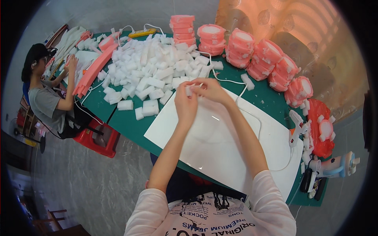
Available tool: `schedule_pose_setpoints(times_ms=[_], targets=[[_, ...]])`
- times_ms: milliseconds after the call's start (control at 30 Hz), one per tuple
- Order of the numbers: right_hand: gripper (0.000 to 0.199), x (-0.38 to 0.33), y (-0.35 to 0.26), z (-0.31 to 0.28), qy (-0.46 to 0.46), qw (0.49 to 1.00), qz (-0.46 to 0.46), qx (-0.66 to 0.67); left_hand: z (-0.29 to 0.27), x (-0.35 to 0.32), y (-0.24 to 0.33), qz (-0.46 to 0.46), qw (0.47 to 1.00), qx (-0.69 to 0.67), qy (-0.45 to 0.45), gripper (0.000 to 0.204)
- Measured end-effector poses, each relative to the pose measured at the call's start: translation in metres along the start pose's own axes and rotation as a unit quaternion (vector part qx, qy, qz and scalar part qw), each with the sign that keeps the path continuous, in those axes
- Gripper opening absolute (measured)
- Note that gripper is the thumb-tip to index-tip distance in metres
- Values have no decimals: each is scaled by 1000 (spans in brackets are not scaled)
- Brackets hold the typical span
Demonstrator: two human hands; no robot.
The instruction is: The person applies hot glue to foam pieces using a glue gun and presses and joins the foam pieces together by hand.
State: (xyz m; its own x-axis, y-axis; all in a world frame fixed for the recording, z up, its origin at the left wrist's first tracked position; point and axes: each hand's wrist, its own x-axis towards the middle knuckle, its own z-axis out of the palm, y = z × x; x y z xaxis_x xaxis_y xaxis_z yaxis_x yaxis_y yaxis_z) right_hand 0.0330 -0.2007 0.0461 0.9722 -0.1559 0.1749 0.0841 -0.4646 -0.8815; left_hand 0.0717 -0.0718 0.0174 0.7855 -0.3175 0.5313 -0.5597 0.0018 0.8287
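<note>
My left hand (186, 103) and my right hand (210, 90) meet above the far part of a glossy white board (220, 137). Both have their fingers closed around a small white foam block (189, 91), mostly covered by the fingers. Just beyond them spreads a big heap of white foam blocks (138, 67), some cut as cubes and some as longer bars. To the right, a white glue gun (296, 128) with a cord stands at the board's edge.
Stacks of round pink foam pieces (240, 47) line the green table's (132, 126) far side. Pink foam strips (94, 70) and a yellow power strip (142, 33) lie left. White cords cross the table. A bottle (338, 166) is at right; another person (47, 94) works at left.
</note>
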Motion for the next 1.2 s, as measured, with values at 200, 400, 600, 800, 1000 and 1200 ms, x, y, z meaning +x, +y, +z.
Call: schedule_pose_setpoints(times_ms=[200, 400, 600, 800, 1000, 1200], targets=[[23, -7, 49, 28, -9, 911, 43, 411, -6, 11, 3, 74, 994, 74, 24, 29], [22, -6, 60, 24, -54, 922, 2, 385, 16, 119, -17, 264, 957, 104, -60, 25], [19, -8, 55, 24, -44, 944, 10, 326, 63, 213, -78, 237, 893, 269, -271, 30], [17, -4, 55, 26, -44, 955, -1, 294, 76, 224, -107, 233, 800, 483, -271, 26], [16, -3, 56, 28, -33, 955, -13, 293, 66, 262, -100, 31, 951, 82, -297, 23], [17, -2, 53, 31, 2, 965, -17, 261, 37, 260, -80, -64, 944, -117, -301, 33]])
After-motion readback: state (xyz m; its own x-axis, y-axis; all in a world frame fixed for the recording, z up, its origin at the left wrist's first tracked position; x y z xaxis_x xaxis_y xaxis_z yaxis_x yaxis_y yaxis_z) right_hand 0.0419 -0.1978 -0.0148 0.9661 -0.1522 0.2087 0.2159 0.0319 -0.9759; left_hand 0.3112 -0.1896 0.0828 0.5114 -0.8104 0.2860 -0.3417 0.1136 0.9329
